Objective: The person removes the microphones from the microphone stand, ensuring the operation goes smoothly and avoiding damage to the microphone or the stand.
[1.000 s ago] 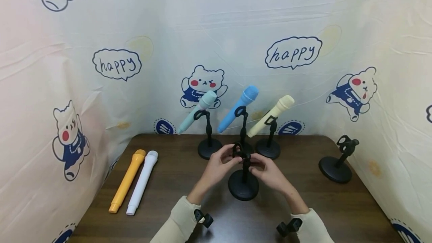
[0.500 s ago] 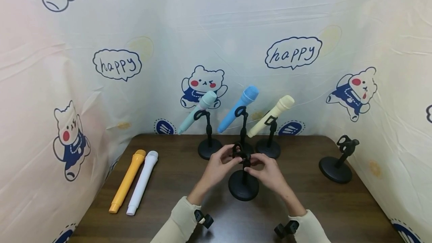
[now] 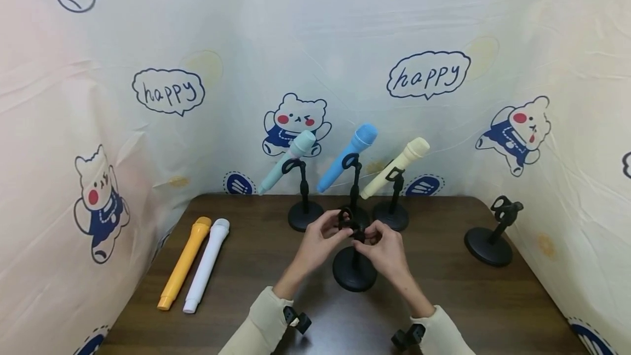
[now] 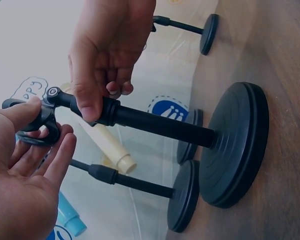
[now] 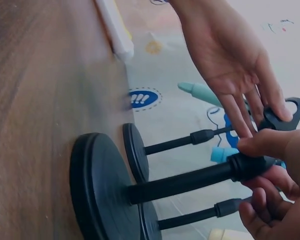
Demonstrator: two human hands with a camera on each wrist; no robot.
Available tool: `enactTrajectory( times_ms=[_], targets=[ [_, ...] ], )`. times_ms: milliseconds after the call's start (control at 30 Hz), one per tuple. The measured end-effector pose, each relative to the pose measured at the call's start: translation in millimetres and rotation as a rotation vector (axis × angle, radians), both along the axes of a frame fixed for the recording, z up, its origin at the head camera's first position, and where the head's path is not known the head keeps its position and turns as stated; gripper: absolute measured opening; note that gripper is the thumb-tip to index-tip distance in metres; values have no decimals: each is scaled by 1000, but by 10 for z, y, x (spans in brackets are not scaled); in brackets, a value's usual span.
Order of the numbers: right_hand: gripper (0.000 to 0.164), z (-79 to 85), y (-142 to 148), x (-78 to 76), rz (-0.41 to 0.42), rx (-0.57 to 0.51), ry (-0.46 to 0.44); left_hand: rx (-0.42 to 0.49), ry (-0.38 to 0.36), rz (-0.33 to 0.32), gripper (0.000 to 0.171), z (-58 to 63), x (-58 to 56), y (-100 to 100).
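Observation:
A black desktop microphone stand (image 3: 354, 272) stands upright on the table before me, its round base flat on the wood. My left hand (image 3: 317, 242) pinches the clip (image 5: 272, 120) at its top between thumb and fingers. Just below, my right hand (image 3: 388, 252) grips the collar (image 4: 110, 111) at the upper end of the pole, thumb on one side and fingers curled round the other. In the left wrist view the pole under the collar is bare down to the base. The fingers partly cover the clip.
Behind stand three stands bearing a teal microphone (image 3: 287, 164), a blue microphone (image 3: 340, 167) and a cream microphone (image 3: 397, 167), all tilted. A yellow microphone (image 3: 184, 265) and a white microphone (image 3: 207, 266) lie at left. Another stand (image 3: 489, 246) with a bare clip is at right.
My right hand has shifted left and closed round the stand's collar, its forearm swinging inward. The left hand keeps its hold on the clip. The stand has stayed in place.

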State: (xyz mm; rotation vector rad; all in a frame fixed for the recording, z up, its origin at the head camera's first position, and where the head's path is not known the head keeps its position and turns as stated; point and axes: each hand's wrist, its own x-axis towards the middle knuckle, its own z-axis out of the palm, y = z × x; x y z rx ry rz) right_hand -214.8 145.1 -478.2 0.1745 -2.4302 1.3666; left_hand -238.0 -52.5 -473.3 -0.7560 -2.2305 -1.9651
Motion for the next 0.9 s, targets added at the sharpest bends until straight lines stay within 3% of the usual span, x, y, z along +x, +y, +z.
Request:
enactTrajectory(
  times_ms=[300, 667, 900],
  targets=[
    [28, -18, -46, 22, -33, -10, 27, -13, -6, -2, 42, -10, 0, -3],
    [31, -86, -36, 49, -12, -51, -66, -51, -14, -7, 45, 8, 37, 4],
    [28, -127, -30, 66, -7, -98, 4, -61, -3, 11, 45, 54, 40, 39]
  ],
)
